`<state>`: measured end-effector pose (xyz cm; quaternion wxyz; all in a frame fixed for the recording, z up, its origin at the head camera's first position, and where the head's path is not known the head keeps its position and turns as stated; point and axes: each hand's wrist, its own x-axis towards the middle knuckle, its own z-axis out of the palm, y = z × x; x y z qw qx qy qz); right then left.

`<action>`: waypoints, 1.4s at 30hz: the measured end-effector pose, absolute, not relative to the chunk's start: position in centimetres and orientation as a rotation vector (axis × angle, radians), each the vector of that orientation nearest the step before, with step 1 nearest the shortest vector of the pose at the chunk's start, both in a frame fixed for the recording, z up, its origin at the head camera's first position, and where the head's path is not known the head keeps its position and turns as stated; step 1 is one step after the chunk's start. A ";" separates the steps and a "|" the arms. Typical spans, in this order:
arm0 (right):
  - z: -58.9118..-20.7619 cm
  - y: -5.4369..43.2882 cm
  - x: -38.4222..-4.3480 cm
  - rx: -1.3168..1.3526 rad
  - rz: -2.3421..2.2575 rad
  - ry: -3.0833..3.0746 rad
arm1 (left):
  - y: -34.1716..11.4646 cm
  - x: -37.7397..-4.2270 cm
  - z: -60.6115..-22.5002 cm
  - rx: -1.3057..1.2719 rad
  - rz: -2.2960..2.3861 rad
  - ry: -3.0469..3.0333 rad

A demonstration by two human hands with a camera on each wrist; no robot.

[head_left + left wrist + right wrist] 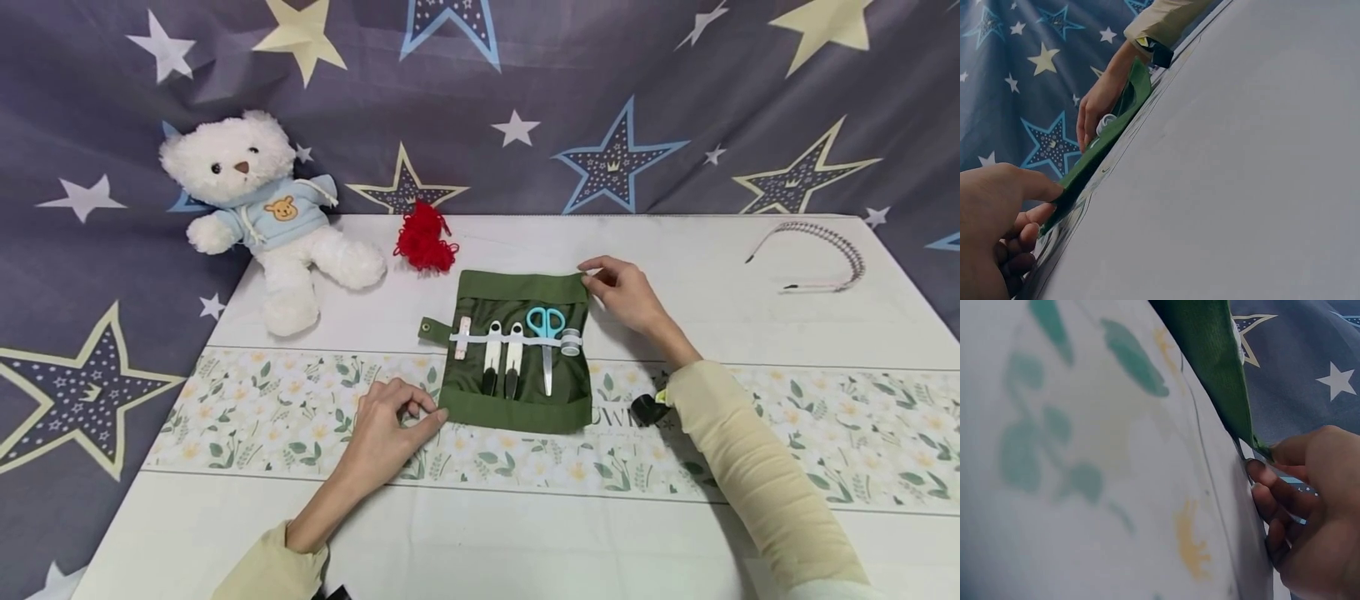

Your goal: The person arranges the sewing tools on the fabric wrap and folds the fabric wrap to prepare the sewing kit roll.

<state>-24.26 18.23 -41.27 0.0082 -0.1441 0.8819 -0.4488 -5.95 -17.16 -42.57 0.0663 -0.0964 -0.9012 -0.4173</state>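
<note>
A green fabric tool roll point(517, 417) lies opened out on the table. A white elastic band across it holds small blue-handled scissors point(547, 333), two white-and-black slim tools point(514, 350), a pale pink strip-like item point(462, 337) and a whitish spool point(571, 342). My left hand point(390, 421) pinches the roll's near left corner between thumb and finger; the left wrist view shows that edge lifted. At the far right corner, my right hand point(626, 292) pinches the fabric point(1219, 369) with thumb and fingertips. A snap tab point(433, 331) sticks out on the roll's left side.
A white teddy bear point(281, 217) in a blue hoodie sits at the back left. Red yarn point(426, 239) lies behind the roll, and a headband point(843, 250) at the far right. A floral strip point(285, 408) crosses the white table; a star-patterned curtain point(517, 75) hangs behind.
</note>
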 end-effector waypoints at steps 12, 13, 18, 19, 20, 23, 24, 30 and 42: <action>-41.2 18.6 -24.0 -0.424 -1.464 2.730 | -17.0 -6.3 -41.9 -0.258 -1.225 -2.753; -41.2 18.8 -24.0 -0.418 -1.480 2.721 | -17.0 -6.4 -41.9 -0.252 -1.221 -2.753; -41.0 19.8 -23.5 -0.405 -1.547 2.659 | -17.2 -7.1 -41.7 -0.217 -1.201 -2.746; -41.0 20.0 -23.3 -0.406 -1.553 2.649 | -17.3 -7.4 -41.7 -0.212 -1.193 -2.745; -40.9 20.3 -23.1 -0.412 -1.559 2.640 | -17.3 -7.6 -41.7 -0.215 -1.187 -2.739; -40.8 21.1 -22.4 -0.443 -1.557 2.623 | -17.5 -8.7 -41.7 -0.241 -1.176 -2.713; -40.7 21.4 -22.2 -0.455 -1.559 2.618 | -17.6 -9.0 -41.7 -0.255 -1.180 -2.702; -40.8 23.0 -20.8 -0.457 -1.537 2.601 | -17.5 -11.3 -41.5 -0.217 -1.238 -2.700; -40.5 24.7 -18.2 -0.493 -1.445 2.617 | -16.7 -15.3 -41.1 -0.155 -1.302 -2.707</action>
